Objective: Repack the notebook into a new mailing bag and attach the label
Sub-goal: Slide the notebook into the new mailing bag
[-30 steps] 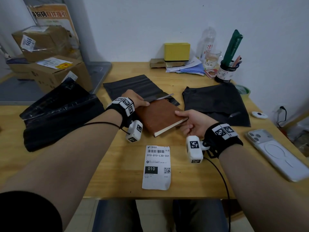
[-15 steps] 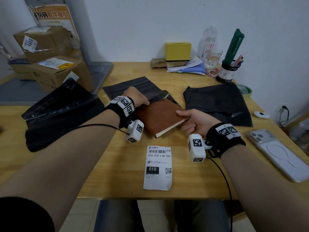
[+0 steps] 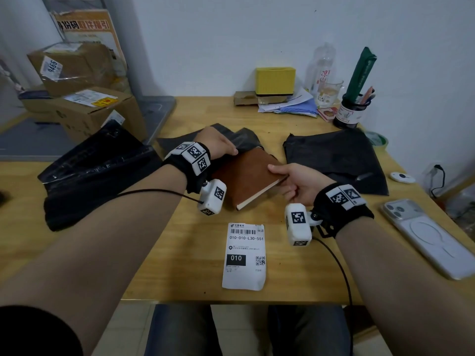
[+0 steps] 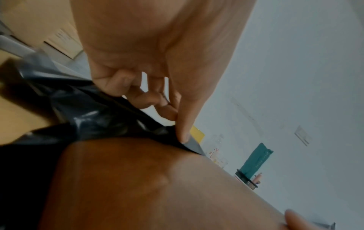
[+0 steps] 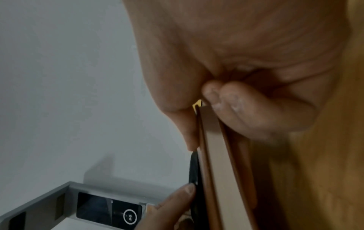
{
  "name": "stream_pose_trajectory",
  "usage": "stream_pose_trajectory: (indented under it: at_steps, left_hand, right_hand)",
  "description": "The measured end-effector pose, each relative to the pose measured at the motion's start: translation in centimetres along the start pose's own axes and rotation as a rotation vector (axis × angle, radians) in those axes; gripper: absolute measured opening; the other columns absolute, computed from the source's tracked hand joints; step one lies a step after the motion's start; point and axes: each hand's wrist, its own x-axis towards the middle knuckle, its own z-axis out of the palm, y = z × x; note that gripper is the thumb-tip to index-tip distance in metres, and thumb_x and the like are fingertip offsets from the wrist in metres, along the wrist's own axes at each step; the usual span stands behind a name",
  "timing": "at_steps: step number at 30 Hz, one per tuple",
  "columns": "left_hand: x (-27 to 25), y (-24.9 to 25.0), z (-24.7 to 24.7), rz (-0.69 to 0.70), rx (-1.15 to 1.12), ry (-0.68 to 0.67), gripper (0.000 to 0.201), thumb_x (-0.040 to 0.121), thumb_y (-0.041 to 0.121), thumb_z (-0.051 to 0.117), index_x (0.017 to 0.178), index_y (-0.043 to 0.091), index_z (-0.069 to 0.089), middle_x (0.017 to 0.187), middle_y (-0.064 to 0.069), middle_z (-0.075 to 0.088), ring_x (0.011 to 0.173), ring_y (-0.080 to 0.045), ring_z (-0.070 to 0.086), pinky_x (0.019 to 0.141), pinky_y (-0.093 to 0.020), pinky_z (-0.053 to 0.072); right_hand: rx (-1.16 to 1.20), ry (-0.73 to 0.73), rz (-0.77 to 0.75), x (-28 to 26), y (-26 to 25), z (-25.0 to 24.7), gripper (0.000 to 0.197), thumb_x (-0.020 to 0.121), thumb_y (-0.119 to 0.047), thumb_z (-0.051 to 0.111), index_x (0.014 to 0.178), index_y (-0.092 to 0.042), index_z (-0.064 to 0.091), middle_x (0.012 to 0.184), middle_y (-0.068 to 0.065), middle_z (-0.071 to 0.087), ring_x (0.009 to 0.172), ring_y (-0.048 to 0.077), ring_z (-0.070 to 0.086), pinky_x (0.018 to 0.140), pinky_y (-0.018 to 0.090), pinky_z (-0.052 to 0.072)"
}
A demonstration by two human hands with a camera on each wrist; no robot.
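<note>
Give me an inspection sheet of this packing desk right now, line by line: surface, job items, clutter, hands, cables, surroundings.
Surface: wooden table, bare in front.
Job's things: brown notebook with its far end at the mouth of the mailing bag; label flat on the table, unattached.
Clutter: second dark bag, black bags, phone, yellow box, pen cup, glass, papers.
Hands: left hand pinches the bag's edge; right hand grips the notebook's near corner.
Cables: wrist camera cables; wall plug.
Surroundings: cardboard boxes, white wall.
</note>
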Motion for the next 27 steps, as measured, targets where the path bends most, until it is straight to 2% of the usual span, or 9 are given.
stream_pose_trajectory:
  at_steps: [2,4,8,13,15,17,22,26,27]
  left_hand:
    - [0.2,-0.4,-0.2,-0.044,0.033,-0.002,0.016,0.076,0.027,0.085,0.089,0.017,0.082,0.098,-0.003,0.076,0.101,-0.018,0.066,0.095,-0.037,0.054]
    - [0.4,-1.2,-0.7,-0.06,0.02,0.012,0.018,0.076,0.027,0.085,0.09,0.017,0.082,0.099,-0.003,0.075,0.101,-0.018,0.066,0.093,-0.035,0.054]
    - [-0.1,-1.4,-1.0,0.004,-0.033,-0.013,0.014,0.079,0.026,0.083,0.09,0.017,0.081,0.087,0.006,0.072,0.091,-0.008,0.062,0.08,-0.025,0.045]
    - [-0.5,-0.2,0.5,0.102,0.039,-0.026,0.011,0.083,0.024,0.08,0.089,0.015,0.08,0.077,0.012,0.068,0.075,0.0,0.058,0.062,-0.017,0.043]
    - [-0.4,-0.5,0.6,0.112,0.041,-0.023,0.011,0.084,0.023,0.08,0.091,0.015,0.08,0.077,0.014,0.067,0.075,0.001,0.057,0.065,-0.017,0.042]
    - [-0.3,-1.1,0.4,0.107,0.031,-0.007,0.011,0.084,0.023,0.079,0.092,0.015,0.079,0.082,0.01,0.069,0.079,-0.001,0.058,0.073,-0.02,0.043]
    - [-0.5,-1.5,0.0,0.171,-0.076,-0.004,0.011,0.086,0.018,0.078,0.095,0.013,0.078,0.098,0.002,0.073,0.094,-0.008,0.063,0.086,-0.022,0.045]
    - [-0.6,-0.3,0.7,0.239,-0.019,-0.042,0.001,0.088,0.02,0.076,0.086,0.02,0.076,0.094,0.007,0.071,0.096,-0.009,0.063,0.085,-0.024,0.046]
    - [-0.5,-0.2,0.9,0.254,0.011,-0.054,0.006,0.088,0.021,0.075,0.082,0.023,0.073,0.094,0.008,0.07,0.097,-0.01,0.063,0.087,-0.026,0.048]
  right_hand:
    - [0.02,-0.007,-0.009,0.0,0.1,-0.4,0.023,0.096,-0.031,0.064,0.101,-0.013,0.05,0.081,0.002,0.065,0.037,0.004,0.025,0.031,0.017,0.025]
    - [0.058,-0.033,-0.021,0.0,0.2,-0.9,0.022,0.097,-0.032,0.062,0.1,-0.013,0.052,0.08,0.002,0.065,0.036,0.004,0.025,0.031,0.016,0.024]
    - [0.093,-0.052,-0.017,0.4,0.4,-1.2,0.024,0.094,-0.034,0.065,0.099,-0.013,0.055,0.081,-0.002,0.057,0.036,0.003,0.025,0.031,0.017,0.025]
    - [0.008,-0.048,0.006,0.5,0.2,0.1,0.024,0.097,-0.032,0.063,0.1,-0.011,0.052,0.076,0.002,0.065,0.036,0.004,0.024,0.033,0.015,0.022]
    - [-0.002,-0.05,0.015,0.3,0.2,0.0,0.023,0.098,-0.032,0.061,0.096,-0.011,0.052,0.073,0.001,0.066,0.036,0.004,0.024,0.034,0.015,0.021]
    - [0.051,-0.059,0.01,0.3,0.1,-0.4,0.023,0.098,-0.032,0.06,0.093,-0.012,0.051,0.073,0.001,0.064,0.036,0.004,0.024,0.033,0.015,0.021]
    - [0.14,-0.039,-0.007,0.8,0.2,-0.7,0.023,0.095,-0.033,0.065,0.093,-0.014,0.052,0.079,-0.005,0.045,0.035,0.003,0.025,0.03,0.016,0.024]
    - [0.031,-0.041,0.009,1.0,-0.1,0.2,0.025,0.097,-0.032,0.064,0.105,-0.012,0.051,0.084,0.0,0.057,0.035,0.004,0.024,0.031,0.016,0.022]
    - [0.01,-0.046,0.015,1.0,-0.1,0.4,0.027,0.097,-0.032,0.064,0.109,-0.012,0.05,0.087,0.001,0.059,0.035,0.004,0.024,0.031,0.016,0.022]
